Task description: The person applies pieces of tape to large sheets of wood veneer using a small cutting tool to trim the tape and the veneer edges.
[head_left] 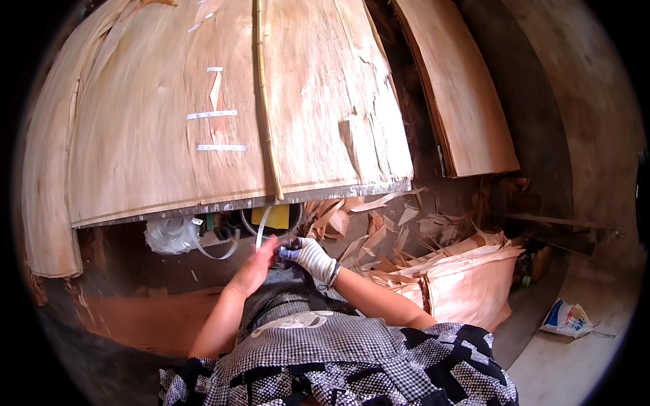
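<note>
My bare left hand [253, 271] is in front of my waist, fingers pressed together and slightly blurred. A narrow white tape [263, 227] comes down from the table edge into its fingers. Touching it on the right is my right hand [314, 261], in a striped glove with dark fingertips. Those gloved fingers are curled closed; what lies in them is hidden. Beyond both hands a large wood veneer sheet [162, 135] covers the table. Short white tape strips [211, 115] lie across a split in it, and a thin bamboo stick [265, 101] runs lengthwise over it.
Under the table edge are a clear plastic bag [170, 235], a loop of white tape [218, 256] and a yellow object [271, 217]. Torn veneer scraps [365, 237] and a veneer bundle [470, 287] lie to the right. A veneer stack [460, 88] stands beyond; a printed packet [567, 318] lies far right.
</note>
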The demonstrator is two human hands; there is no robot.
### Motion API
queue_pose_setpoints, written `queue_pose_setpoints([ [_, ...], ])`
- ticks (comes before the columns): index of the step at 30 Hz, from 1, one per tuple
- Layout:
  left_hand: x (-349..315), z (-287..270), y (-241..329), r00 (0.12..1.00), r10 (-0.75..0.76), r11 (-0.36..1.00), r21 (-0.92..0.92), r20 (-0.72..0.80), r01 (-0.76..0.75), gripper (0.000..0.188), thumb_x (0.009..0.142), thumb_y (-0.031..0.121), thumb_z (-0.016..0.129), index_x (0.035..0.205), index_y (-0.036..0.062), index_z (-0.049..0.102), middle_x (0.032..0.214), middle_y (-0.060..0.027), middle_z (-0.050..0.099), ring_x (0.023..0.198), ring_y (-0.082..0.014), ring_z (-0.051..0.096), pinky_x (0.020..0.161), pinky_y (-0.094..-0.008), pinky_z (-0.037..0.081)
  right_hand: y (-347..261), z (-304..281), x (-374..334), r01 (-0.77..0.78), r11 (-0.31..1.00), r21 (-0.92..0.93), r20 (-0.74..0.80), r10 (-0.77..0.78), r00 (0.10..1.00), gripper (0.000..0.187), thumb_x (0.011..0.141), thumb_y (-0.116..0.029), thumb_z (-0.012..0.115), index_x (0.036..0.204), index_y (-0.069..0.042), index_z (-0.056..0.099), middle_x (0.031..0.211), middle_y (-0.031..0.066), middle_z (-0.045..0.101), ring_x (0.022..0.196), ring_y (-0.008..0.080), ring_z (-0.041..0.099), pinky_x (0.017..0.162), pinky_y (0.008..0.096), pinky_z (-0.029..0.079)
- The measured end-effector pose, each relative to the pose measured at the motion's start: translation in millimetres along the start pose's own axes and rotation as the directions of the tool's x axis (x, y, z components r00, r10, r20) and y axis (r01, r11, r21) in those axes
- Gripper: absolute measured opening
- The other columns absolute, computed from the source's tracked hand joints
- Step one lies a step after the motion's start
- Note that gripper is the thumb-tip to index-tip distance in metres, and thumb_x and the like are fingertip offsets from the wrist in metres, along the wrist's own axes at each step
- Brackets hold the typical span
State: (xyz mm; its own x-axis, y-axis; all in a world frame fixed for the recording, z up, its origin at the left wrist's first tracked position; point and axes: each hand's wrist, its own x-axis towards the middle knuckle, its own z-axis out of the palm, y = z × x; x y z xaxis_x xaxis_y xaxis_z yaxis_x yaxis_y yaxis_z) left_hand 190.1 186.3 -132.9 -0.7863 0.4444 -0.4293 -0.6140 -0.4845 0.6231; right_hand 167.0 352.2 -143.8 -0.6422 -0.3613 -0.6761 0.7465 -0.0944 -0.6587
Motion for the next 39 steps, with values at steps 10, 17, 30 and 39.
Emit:
queue_pose_setpoints([
  [10,44,-21,2,0.910,0.395,-0.325,0.907,-0.128,0.268,0.050,0.072,0.013,0.061,0.120,0.0044,0.048,0.128,-0.0118,0.042,0.117,-0.0264,0.041,0.098,-0.0448,0.031,39,-58,137,-0.156,0.539,-0.828,-0.366,-0.307,0.879,0.037,0.076,-0.030,0.059,0.098,0.000,0.062,0.099,0.0203,0.061,0.092,0.0355,0.059,0.080,0.0400,0.047],
  [17,66,-76,-69,0.971,0.238,-0.567,0.808,-0.022,0.158,0.085,0.067,0.045,0.064,0.133,0.0016,0.032,0.140,-0.0065,0.029,0.132,-0.0193,0.020,0.109,-0.0453,0.010,21,-71,82,-0.021,0.773,-0.634,-0.450,-0.347,0.823,0.018,0.074,-0.018,0.057,0.083,-0.003,0.061,0.079,0.0153,0.063,0.067,0.0296,0.059,0.063,0.0388,0.046],
  [30,89,33,-28,0.995,-0.002,-0.289,0.952,0.099,-0.095,0.065,0.074,0.028,0.062,0.127,-0.0006,0.038,0.138,-0.0160,0.028,0.131,-0.0313,0.019,0.108,-0.0469,0.013,49,-289,-159,-0.204,0.696,-0.688,-0.652,-0.471,0.593,0.006,0.081,-0.008,0.050,0.079,-0.007,0.056,0.067,0.0030,0.055,0.058,0.0143,0.051,0.055,0.0305,0.043],
  [39,94,148,7,0.969,0.026,0.630,0.749,0.244,-0.206,0.023,0.078,0.013,0.059,0.100,0.0053,0.063,0.079,-0.0066,0.067,0.074,-0.0144,0.063,0.063,-0.0251,0.047,-65,-119,-111,0.297,0.954,-0.027,-0.459,-0.276,0.845,0.020,0.072,-0.006,0.070,0.088,-0.002,0.059,0.077,0.0016,0.060,0.066,0.0066,0.054,0.059,0.0213,0.044],
])
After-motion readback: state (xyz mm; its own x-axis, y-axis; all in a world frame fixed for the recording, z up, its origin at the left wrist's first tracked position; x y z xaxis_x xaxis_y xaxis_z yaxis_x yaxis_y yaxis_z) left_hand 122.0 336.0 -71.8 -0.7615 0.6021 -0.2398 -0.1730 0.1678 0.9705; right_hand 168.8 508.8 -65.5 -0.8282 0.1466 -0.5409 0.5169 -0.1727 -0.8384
